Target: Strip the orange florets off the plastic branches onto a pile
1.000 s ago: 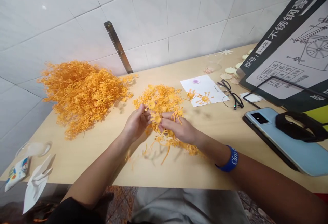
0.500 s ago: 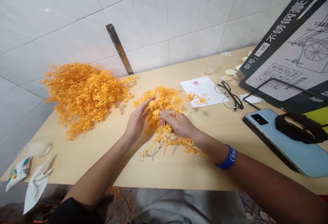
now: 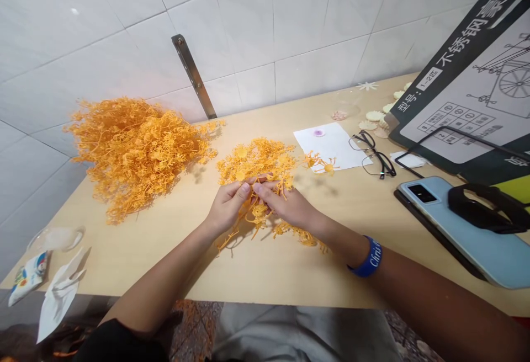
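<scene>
Close together at the middle of the table, both my hands pinch orange plastic flower stems [image 3: 259, 211]. My left hand [image 3: 227, 202] is closed, its thumb pressed against the fingers on a piece of stem. Thumb and fingers of my right hand [image 3: 285, 202] are closed on the same cluster, and a blue wristband circles that wrist. Small branched sprigs hang below the hands. Just behind the fingers lies a smaller orange heap [image 3: 256, 155], partly hidden by them. A large pile of orange flower stems [image 3: 136, 158] rests at the left against the tiled wall.
A white paper sheet [image 3: 343, 144], eyeglasses [image 3: 376, 155], and a light blue phone [image 3: 467, 246] with a black band [image 3: 484, 207] on it lie to the right. A big printed box [image 3: 467, 97] leans behind them. Tissue [image 3: 62, 296] and a tissue packet [image 3: 28, 279] sit at the left edge.
My left hand, which was raised with fingers outstretched, has come down beside my right hand and closed on the orange stems. The right hand keeps its grip in nearly the same place.
</scene>
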The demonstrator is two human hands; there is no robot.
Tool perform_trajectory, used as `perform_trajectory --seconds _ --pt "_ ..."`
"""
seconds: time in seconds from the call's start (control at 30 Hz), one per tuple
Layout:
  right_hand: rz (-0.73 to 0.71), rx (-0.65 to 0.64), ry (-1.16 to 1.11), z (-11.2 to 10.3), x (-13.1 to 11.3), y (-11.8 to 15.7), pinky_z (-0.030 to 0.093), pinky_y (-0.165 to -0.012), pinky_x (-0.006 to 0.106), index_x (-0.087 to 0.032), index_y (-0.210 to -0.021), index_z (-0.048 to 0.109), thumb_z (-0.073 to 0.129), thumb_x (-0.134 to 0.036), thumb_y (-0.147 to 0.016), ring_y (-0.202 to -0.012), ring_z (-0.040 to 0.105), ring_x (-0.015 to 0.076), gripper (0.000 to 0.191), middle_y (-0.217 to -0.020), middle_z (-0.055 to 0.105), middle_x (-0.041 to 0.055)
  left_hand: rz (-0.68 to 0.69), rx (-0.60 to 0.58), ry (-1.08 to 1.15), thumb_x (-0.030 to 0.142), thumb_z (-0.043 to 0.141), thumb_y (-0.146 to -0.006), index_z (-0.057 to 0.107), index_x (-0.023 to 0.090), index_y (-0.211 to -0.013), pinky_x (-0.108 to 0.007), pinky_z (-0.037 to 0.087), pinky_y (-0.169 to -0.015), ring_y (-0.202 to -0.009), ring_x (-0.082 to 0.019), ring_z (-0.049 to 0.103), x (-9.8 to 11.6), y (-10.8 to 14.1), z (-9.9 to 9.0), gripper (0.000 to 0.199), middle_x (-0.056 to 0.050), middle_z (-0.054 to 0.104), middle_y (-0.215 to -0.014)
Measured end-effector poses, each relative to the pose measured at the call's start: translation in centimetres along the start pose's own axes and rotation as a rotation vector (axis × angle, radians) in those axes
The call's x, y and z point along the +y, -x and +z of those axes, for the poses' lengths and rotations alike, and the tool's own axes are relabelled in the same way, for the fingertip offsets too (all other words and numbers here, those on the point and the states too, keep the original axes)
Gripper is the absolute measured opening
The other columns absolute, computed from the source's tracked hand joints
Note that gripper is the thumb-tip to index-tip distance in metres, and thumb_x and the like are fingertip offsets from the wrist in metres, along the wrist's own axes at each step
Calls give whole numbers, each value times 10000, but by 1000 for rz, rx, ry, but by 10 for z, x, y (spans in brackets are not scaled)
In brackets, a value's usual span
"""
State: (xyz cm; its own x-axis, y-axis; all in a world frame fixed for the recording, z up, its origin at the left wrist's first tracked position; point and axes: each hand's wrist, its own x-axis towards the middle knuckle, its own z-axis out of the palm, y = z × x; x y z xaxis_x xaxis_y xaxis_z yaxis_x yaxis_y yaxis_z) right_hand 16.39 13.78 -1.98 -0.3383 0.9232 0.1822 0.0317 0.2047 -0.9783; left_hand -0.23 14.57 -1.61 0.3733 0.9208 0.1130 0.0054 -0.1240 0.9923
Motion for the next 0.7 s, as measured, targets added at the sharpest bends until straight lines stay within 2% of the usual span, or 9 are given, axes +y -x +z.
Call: perform_trajectory --seconds 0.1,0.2,0.27,0.37,0.43,0.53,0.6,0.7 --pt "9 84 39 -1 -1 -1 438 -611 273 -205 -584 528 467 -542 -909 -663 553 156 471 -555 481 -6 31 -106 -46 546 547 -896 759 181 -1026 -411 410 -1089 -1299 -289 531 4 0 3 442 -115 662 -1281" --pt "-25 126 70 0 -3 0 440 -628 279 -204 -566 482 439 -492 -926 -621 528 140 463 -561 479 -11 46 -110 -29 564 617 -842 664 221 -1241 -397 423 -1077 -1366 -301 458 5 0 6 528 -113 563 -1412" --pt "-53 125 64 3 -2 1 464 -670 286 -202 -586 512 437 -472 -926 -663 561 149 440 -585 518 -1 29 -116 -29 582 638 -816 634 224 -1280 -388 446 -1048 -1364 -311 455 4 0 6 587 -120 521 -1450" --pt "-28 178 16 8 2 4 504 -750 311 -196 -681 621 496 -479 -898 -774 627 177 378 -686 622 31 10 -147 -63 607 562 -854 724 176 -1100 -381 452 -1035 -1331 -312 483 3 0 7 521 -131 542 -1423" --pt "-1 209 -3 10 6 4 517 -786 332 -195 -749 669 514 -488 -890 -811 648 190 360 -758 666 50 17 -119 -49 607 532 -872 752 154 -921 -382 446 -1043 -1314 -307 498 2 1 7 506 -126 568 -1396" --pt "-55 168 25 10 6 4 518 -813 354 -207 -746 671 480 -472 -909 -837 651 205 365 -740 661 51 -14 -22 42 604 569 -852 739 148 -838 -384 457 -1033 -1270 -298 538 0 2 9 487 -126 627 -1320" --pt "-126 119 73 7 3 4 514 -814 356 -217 -692 640 472 -436 -912 -833 641 209 353 -685 635 42 -85 18 144 627 599 -821 741 157 -950 -384 496 -972 -1180 -292 606 0 2 9 508 -130 683 -1222" --pt "-249 -11 155 2 -2 5 504 -779 341 -220 -609 581 456 -379 -920 -755 614 192 372 -636 612 34 -173 27 280 659 641 -768 729 156 -1055 -361 552 -794 -938 -269 701 1 1 9 586 -123 744 -1040"
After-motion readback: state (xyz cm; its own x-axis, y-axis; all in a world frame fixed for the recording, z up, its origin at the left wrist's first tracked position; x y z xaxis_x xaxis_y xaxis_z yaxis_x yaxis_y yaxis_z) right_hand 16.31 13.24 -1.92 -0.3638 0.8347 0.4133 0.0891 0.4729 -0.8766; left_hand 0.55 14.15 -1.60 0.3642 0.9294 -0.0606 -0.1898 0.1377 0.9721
